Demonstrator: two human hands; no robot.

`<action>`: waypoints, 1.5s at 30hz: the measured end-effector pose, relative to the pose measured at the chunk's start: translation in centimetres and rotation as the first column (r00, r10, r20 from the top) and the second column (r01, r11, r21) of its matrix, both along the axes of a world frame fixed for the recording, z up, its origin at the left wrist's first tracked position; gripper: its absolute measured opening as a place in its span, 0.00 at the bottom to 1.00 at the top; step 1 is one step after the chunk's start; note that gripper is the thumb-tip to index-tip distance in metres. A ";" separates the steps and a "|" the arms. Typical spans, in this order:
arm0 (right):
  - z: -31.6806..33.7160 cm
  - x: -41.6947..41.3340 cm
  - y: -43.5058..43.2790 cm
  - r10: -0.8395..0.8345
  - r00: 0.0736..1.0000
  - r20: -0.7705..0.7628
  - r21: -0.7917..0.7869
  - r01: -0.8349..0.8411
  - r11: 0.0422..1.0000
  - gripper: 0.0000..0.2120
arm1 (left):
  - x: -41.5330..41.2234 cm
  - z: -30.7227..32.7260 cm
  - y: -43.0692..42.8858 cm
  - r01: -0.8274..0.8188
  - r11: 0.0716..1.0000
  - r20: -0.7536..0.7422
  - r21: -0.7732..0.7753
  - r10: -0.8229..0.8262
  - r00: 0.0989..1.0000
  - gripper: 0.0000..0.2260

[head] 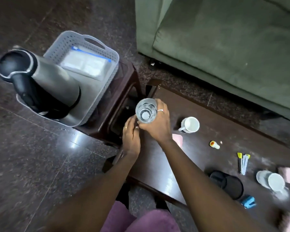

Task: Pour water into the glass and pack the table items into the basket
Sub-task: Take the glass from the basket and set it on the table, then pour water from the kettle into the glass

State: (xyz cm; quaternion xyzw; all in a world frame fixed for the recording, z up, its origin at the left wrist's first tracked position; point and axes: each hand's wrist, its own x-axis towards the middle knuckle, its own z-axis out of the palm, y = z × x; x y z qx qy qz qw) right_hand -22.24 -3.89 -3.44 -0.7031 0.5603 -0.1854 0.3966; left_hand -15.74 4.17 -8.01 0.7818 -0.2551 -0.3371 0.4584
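A clear glass (pixel 146 110) with water in it is held upright over the left end of the dark wooden table (pixel 157 164). My right hand (pixel 157 123) wraps around its right side. My left hand (pixel 131 136) touches the glass low on its left side. A grey perforated basket (pixel 107 71) stands on a dark stool (pixel 124 101) to the left. In the basket stand a steel kettle with a black handle (pixel 45 81) and a flat clear packet with a blue strip (pixel 87 62).
On the table lie a white mug (pixel 190 125), a small yellow-capped bottle (pixel 214 144), thin sachets (pixel 243 163), a black round case (pixel 227 184), a blue item (pixel 249 201), another white cup on a saucer (pixel 273 181) and pink pieces (pixel 177 138). A green sofa (pixel 224 47) stands behind.
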 end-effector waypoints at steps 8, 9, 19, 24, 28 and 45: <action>-7.0 -6.0 0.6 0.027 0.997 -0.077 0.158 -0.015 0.987 0.46 | -3.6 -4.4 0.8 0.264 0.950 -0.041 0.165 -0.261 0.965 0.22; -7.5 -6.2 0.7 0.032 0.996 -0.086 0.169 -0.017 0.985 0.47 | -3.7 -4.6 0.8 0.284 0.941 -0.027 0.186 -0.284 0.959 0.22; -10.2 -6.8 0.9 0.045 0.993 -0.107 0.182 -0.024 0.983 0.46 | -4.0 -6.7 0.3 0.360 0.887 0.063 0.288 -0.392 0.918 0.23; -10.5 -7.0 0.8 0.064 0.989 -0.131 0.180 -0.039 0.983 0.47 | -3.9 -7.1 0.0 0.370 0.882 0.043 0.290 -0.398 0.916 0.21; -10.2 -6.9 0.7 0.091 0.981 -0.173 0.196 -0.057 0.979 0.49 | -3.7 -7.0 0.1 0.363 0.873 0.041 0.325 -0.397 0.917 0.20; -3.0 3.6 2.9 0.347 0.915 -0.203 -0.073 -0.368 0.927 0.31 | 5.7 0.2 4.5 -0.108 0.983 0.209 0.146 0.076 0.975 0.17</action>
